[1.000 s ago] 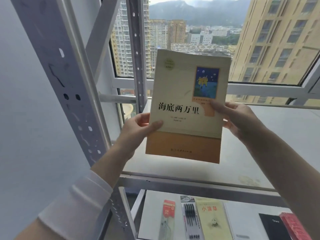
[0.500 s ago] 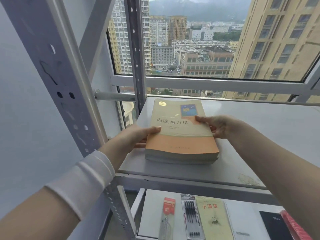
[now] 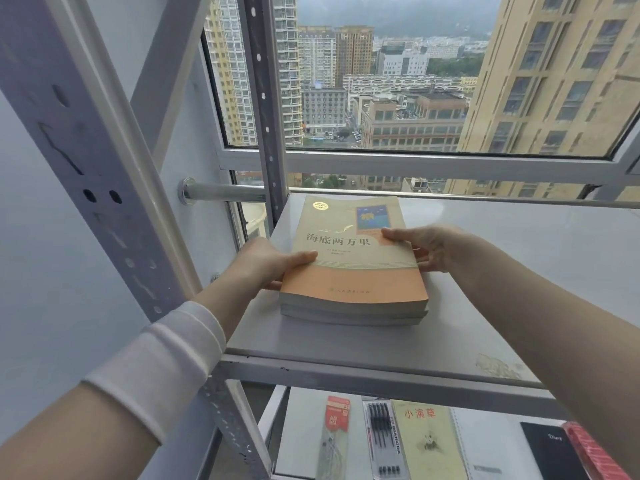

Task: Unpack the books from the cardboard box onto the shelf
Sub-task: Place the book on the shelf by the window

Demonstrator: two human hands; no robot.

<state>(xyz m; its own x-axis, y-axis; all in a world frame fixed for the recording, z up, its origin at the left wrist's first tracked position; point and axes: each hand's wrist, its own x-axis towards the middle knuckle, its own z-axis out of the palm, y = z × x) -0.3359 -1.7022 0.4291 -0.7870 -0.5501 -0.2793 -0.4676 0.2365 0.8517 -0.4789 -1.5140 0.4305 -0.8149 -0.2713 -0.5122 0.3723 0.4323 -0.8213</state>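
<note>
While the book [image 3: 353, 261] lies flat toward 9 o'clock on the shelf [image 3: 329, 342], with the left hand [image 3: 265, 266] pinching its 9 o'clock edge and the right hand [image 3: 431, 247] its 3 o'clock edge, the person should square it, then release both outward evenly.

Left hand [image 3: 263, 265] at nine o'clock, right hand [image 3: 433, 247] at three, both grip the book [image 3: 353, 268] flat on the shelf [image 3: 346, 342].

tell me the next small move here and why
Probably let go: the book already lies flat on the shelf, with the left hand and right hand gripping its side edges. Release both and draw back for another book.
</note>
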